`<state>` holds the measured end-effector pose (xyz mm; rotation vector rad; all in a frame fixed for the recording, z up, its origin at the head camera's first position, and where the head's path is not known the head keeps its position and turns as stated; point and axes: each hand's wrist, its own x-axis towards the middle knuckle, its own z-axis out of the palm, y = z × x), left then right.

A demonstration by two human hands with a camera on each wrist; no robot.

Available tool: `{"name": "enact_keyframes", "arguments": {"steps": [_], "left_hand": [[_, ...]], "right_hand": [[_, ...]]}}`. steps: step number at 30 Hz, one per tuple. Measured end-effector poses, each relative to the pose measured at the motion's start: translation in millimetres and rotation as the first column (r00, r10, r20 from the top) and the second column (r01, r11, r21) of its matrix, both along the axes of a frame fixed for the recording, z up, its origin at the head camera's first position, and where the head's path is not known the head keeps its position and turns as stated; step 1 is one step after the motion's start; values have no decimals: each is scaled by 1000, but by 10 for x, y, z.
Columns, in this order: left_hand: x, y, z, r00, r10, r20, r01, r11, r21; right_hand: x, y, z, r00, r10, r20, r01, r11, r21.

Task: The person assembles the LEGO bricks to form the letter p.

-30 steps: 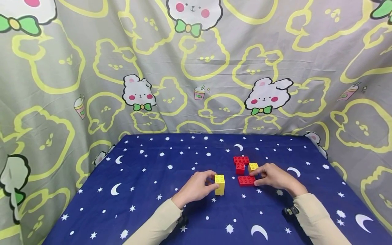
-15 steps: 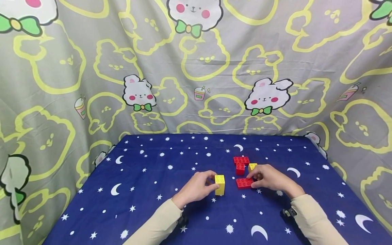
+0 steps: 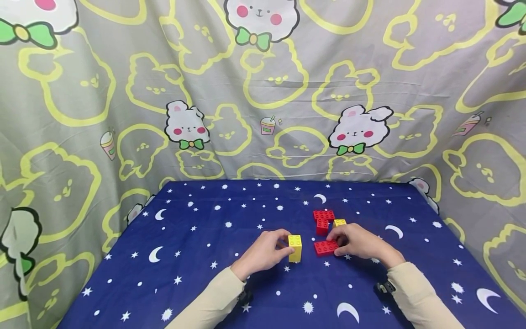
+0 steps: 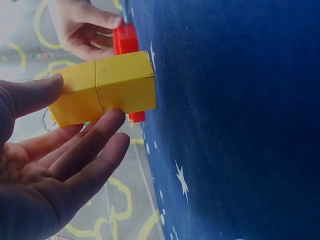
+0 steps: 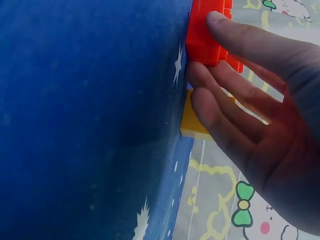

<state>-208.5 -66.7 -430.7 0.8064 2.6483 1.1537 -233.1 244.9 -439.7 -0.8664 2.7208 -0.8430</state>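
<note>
Two yellow bricks stacked into an upright tower (image 3: 295, 250) stand on the table, and my left hand (image 3: 265, 250) pinches the upper one between thumb and fingers. The seam between them shows in the left wrist view on the yellow tower (image 4: 102, 90). To the right, a flat-lying red brick (image 3: 324, 248) is gripped at its right end by my right hand (image 3: 361, 242). In the right wrist view the thumb lies on the near side of this red brick (image 5: 202, 35); the fingertips behind it are partly hidden.
Behind the right hand stands another yellow brick (image 3: 339, 222), partly covered by the fingers. Left of it are a small red brick (image 3: 322, 226) and a longer red brick (image 3: 323, 214) at the back. A dark blue cloth (image 3: 197, 283) with stars covers the table; a patterned curtain (image 3: 255, 91) hangs behind.
My right hand has slid the red brick left and slightly toward me, closer to the yellow tower. The left hand and the tower have stayed in place.
</note>
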Motion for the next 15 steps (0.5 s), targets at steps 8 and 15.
{"name": "enact_keyframes", "arguments": {"steps": [8,15], "left_hand": [[1,0,-7,1000,1,10,-1,1000,0],[-6,2,-13,1000,4,7,-4,1000,4]], "right_hand": [[2,-8,46,999,0,-32,0,1000,8],[35,-10,187,994,-63,-91,62,998,-4]]}}
